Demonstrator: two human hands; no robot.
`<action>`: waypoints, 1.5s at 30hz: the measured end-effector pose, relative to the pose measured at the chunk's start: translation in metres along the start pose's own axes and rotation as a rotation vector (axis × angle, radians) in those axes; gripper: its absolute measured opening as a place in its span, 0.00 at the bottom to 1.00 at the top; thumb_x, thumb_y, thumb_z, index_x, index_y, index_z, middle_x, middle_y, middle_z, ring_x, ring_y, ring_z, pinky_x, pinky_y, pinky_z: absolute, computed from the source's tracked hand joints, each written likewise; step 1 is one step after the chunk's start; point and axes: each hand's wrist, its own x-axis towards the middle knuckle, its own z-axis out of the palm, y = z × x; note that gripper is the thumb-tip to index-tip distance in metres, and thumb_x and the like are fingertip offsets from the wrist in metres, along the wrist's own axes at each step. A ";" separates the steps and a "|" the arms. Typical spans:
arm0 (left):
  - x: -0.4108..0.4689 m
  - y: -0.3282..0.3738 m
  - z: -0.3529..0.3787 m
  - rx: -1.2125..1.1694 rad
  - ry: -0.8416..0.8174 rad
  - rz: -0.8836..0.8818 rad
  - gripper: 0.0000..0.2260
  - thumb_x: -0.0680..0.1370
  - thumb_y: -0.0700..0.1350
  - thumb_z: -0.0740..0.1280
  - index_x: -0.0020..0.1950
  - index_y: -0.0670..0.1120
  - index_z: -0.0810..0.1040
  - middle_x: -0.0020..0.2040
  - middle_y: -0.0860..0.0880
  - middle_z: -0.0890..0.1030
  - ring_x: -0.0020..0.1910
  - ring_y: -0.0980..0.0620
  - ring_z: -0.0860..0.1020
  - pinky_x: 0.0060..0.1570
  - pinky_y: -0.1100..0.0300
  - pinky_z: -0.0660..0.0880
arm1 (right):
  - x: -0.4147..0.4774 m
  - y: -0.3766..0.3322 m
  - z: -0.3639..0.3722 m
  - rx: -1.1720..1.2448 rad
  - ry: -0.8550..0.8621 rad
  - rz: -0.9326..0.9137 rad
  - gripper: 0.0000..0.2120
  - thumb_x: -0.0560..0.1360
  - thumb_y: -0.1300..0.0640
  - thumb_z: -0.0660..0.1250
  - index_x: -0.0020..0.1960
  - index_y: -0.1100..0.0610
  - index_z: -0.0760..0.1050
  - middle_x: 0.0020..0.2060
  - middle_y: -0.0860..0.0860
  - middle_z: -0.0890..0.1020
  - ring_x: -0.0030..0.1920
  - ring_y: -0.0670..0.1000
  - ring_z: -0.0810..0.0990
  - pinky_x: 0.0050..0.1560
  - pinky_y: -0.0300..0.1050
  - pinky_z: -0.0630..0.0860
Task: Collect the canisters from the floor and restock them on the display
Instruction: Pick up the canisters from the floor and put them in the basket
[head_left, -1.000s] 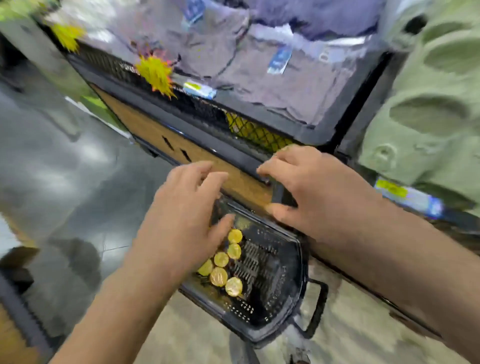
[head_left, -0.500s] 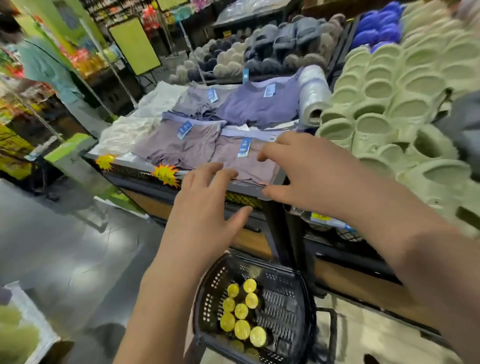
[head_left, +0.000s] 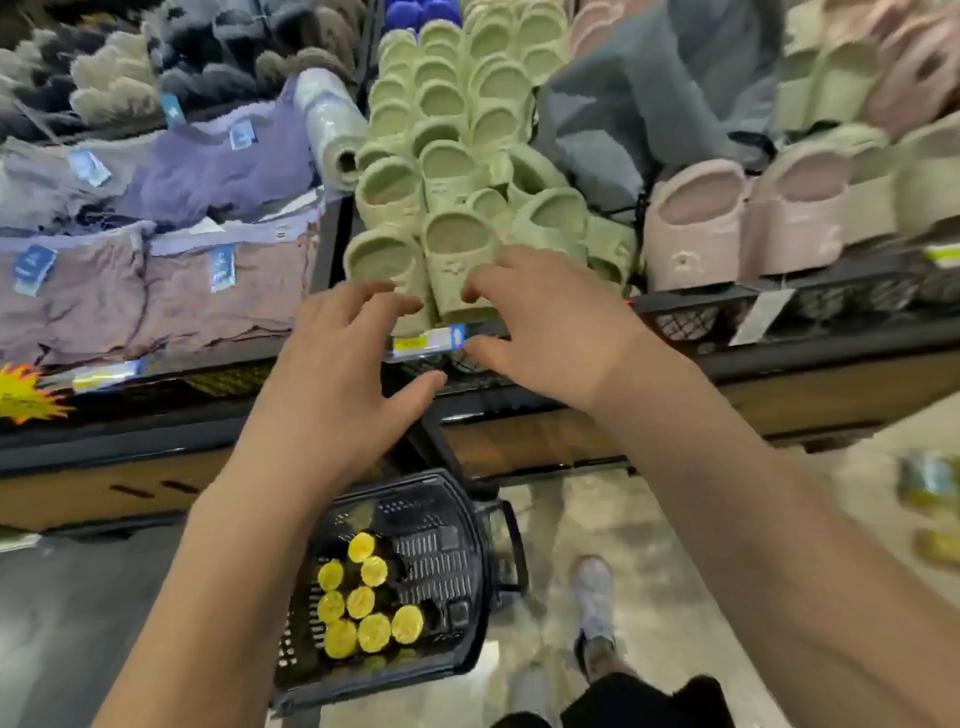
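1. My left hand (head_left: 332, 374) and right hand (head_left: 550, 327) are both up in front of the display, fingers spread and slightly bent, holding nothing. The right fingertips are just at the front green slide sandals (head_left: 457, 249); I cannot tell whether they touch.
2. The yellow-lidded canisters (head_left: 361, 603) stand packed together in the black basket (head_left: 441, 551) on the floor (head_left: 649, 545) below my arms. Two more blurred cans (head_left: 930, 483) seem to lie loose on the floor, well off to my right.
3. Risk: the basket sits near my shoe (head_left: 592, 587), so a careless step could tip it and scatter the canisters.
4. Risk: the loose ones on the right are easy to miss or kick away.
5. Risk: this shelf holds sandals, not canisters. Restocking here would be the wrong place, and my hands could topple the stacked slides.
6. Writing: the price strip (head_left: 426, 343) shows yellow and blue blocks, but nothing legible. The orange starburst sign (head_left: 26, 392) and the blue tags (head_left: 222, 267) on the folded shirts (head_left: 93, 291) are too blurred to read. No canister brand shows, only lids.
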 end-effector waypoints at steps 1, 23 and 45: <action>0.004 0.010 0.012 -0.007 -0.024 0.029 0.27 0.73 0.56 0.72 0.70 0.49 0.74 0.70 0.48 0.72 0.70 0.43 0.68 0.69 0.47 0.68 | -0.013 0.015 0.005 -0.011 -0.003 0.053 0.19 0.78 0.44 0.66 0.66 0.51 0.74 0.61 0.53 0.75 0.64 0.59 0.73 0.60 0.53 0.71; 0.070 0.486 0.281 -0.019 -0.417 0.815 0.28 0.76 0.56 0.72 0.73 0.50 0.71 0.73 0.49 0.68 0.72 0.45 0.63 0.70 0.48 0.65 | -0.436 0.369 -0.014 0.141 0.301 1.124 0.24 0.75 0.47 0.72 0.69 0.50 0.74 0.62 0.53 0.76 0.63 0.58 0.75 0.60 0.52 0.73; 0.111 0.808 0.536 -0.156 -0.746 1.170 0.26 0.72 0.54 0.72 0.67 0.45 0.77 0.66 0.45 0.74 0.64 0.41 0.72 0.63 0.53 0.68 | -0.627 0.630 0.025 0.254 0.582 1.701 0.22 0.74 0.51 0.72 0.67 0.52 0.76 0.60 0.53 0.77 0.60 0.58 0.77 0.53 0.54 0.77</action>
